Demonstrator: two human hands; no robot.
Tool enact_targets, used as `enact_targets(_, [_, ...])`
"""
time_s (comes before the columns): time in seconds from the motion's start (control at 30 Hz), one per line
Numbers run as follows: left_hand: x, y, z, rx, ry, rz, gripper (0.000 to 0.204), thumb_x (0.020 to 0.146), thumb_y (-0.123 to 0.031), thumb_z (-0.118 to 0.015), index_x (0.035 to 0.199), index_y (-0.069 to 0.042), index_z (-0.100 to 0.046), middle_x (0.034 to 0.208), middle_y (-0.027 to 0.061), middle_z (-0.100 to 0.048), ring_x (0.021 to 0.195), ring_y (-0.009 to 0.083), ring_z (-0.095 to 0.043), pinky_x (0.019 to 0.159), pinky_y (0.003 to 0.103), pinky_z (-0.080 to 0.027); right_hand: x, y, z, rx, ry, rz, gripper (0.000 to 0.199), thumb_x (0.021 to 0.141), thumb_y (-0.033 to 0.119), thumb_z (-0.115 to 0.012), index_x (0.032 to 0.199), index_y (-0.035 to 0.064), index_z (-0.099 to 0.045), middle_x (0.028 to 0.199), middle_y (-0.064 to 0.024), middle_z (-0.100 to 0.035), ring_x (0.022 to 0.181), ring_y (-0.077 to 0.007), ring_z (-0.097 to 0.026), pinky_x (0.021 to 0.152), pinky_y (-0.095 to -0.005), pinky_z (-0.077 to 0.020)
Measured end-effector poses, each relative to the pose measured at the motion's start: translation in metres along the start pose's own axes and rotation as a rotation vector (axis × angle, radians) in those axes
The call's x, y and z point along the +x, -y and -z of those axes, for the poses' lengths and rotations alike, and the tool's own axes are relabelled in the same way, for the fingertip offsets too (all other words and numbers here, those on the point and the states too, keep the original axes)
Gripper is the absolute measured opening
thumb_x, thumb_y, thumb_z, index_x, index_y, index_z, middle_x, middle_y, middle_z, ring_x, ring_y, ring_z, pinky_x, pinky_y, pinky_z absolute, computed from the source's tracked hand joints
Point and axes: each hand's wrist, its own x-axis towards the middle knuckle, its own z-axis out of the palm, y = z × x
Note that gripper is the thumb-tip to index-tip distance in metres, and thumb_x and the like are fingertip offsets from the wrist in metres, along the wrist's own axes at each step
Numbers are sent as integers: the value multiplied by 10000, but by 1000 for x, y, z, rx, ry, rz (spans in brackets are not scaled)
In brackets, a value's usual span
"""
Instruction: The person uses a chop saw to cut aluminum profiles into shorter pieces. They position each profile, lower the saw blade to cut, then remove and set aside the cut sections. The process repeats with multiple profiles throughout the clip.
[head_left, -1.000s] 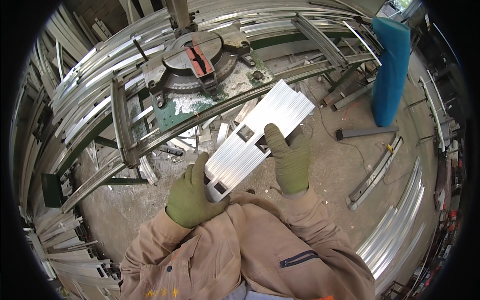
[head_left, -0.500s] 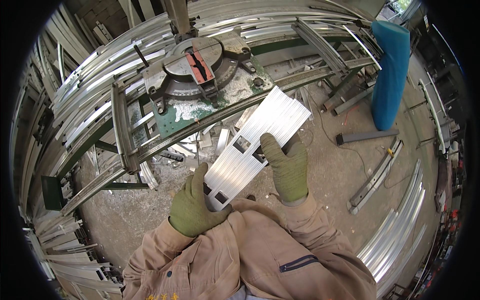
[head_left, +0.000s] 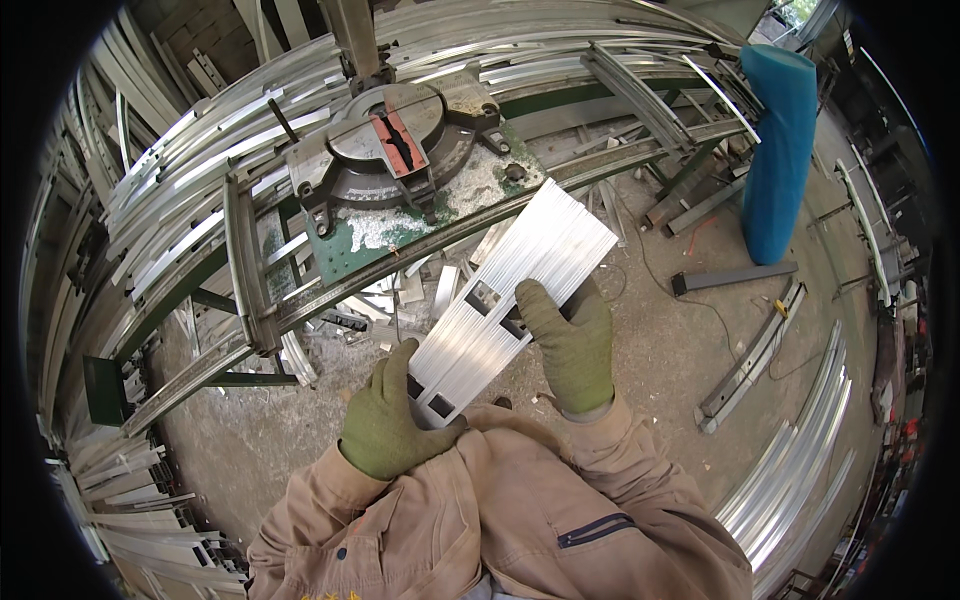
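I hold ribbed aluminium profiles side by side in front of my body, tilted with their far end up to the right. Dark rectangular cut-outs show near the middle and at the near end. My left hand, in a green glove, grips the near end, thumb toward my jacket and fingers along the left edge. My right hand, gloved the same, clasps the right edge around the middle, its thumb on the upper face. The fingers beneath are hidden.
A mitre saw base with a red insert stands on a green-framed bench ahead. Long metal profiles lie behind it. Offcuts litter the floor below. On the right are a blue wrapped roll, a grey bar and shiny profiles.
The profiles' far ends, stepped before, now line up in one straight edge. My right hand has shifted slightly down and left along with them; both hands keep their hold.
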Motion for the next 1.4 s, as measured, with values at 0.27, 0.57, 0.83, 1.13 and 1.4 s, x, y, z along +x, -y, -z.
enact_targets(0.27, [-3,-1,-2,11,-17,-15,1312,769,-579,-1079,1751,32,-459,1519,377,-709,1271,542,-810,1038,586,-694,-5,9,1,5,-19,-48,441,1161,142,-868,1512,-58,-693,1327,-120,-832,1159,-164,-780,1002,-340,-655])
enact_targets(0.57, [-2,-7,-1,-9,-33,-31,1286,772,-567,-1081,1747,12,-474,1456,351,-736,1179,537,-826,980,591,-701,-3,10,7,-95,1,39,404,1158,176,-882,1448,-60,-728,1275,-97,-831,1094,-138,-765,931,-317,-644])
enact_targets(0.83, [-2,0,-1,-16,5,-56,1304,793,-536,-1064,1785,10,-416,1426,331,-740,1102,491,-837,918,568,-709,-9,14,6,-22,-15,-39,368,1176,173,-857,1452,-40,-741,1243,-66,-833,1057,-118,-752,888,-304,-636])
enact_targets(1.13, [-1,4,-6,25,29,-48,1317,800,-534,-1050,1787,41,-396,1451,370,-726,1187,529,-819,976,590,-709,-5,15,4,0,-66,-154,423,1197,216,-835,1521,-35,-731,1287,-82,-837,1095,-128,-779,899,-302,-653])
enact_targets(1.4, [5,5,-10,20,-2,-88,1315,796,-525,-1056,1781,56,-409,1444,366,-735,1214,534,-813,968,579,-706,0,8,12,-27,-88,-126,442,1172,224,-873,1498,-43,-740,1282,-77,-837,1082,-122,-762,916,-304,-640])
